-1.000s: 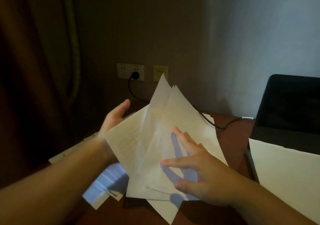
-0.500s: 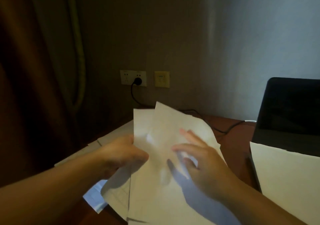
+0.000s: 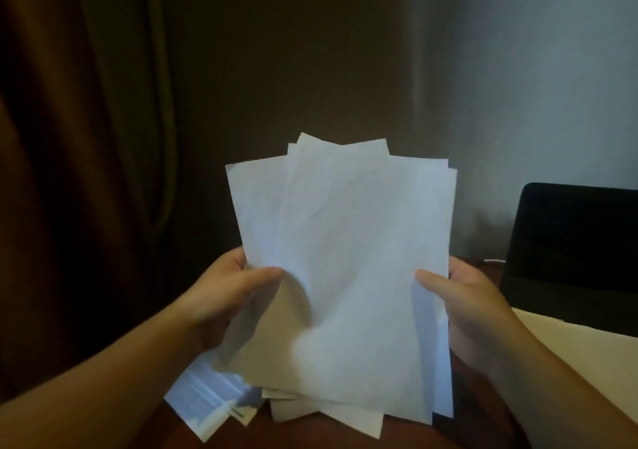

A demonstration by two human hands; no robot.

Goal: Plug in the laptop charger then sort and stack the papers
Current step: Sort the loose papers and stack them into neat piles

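1. Your left hand [image 3: 221, 293] grips the left edge of the paper stack [image 3: 345, 276], thumb on front, fingers curled behind
2. Your right hand [image 3: 473, 307] pinches the right edge, thumb on front
3. Stack is upright, sheets uneven at top, bottom edges on or just above the tabletop [image 3: 310, 435], can't tell which
4. Loose sheets [image 3: 207, 403] lie below left
5. Laptop [image 3: 569, 245] at right, one sheet [image 3: 587, 355] in front

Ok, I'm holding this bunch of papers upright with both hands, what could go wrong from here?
1. The sheets are fanned unevenly, with corners offset at the top, so loose ones may slip out when tapped square.
2. The left hand and right hand grip only the side edges; the middle could buckle.
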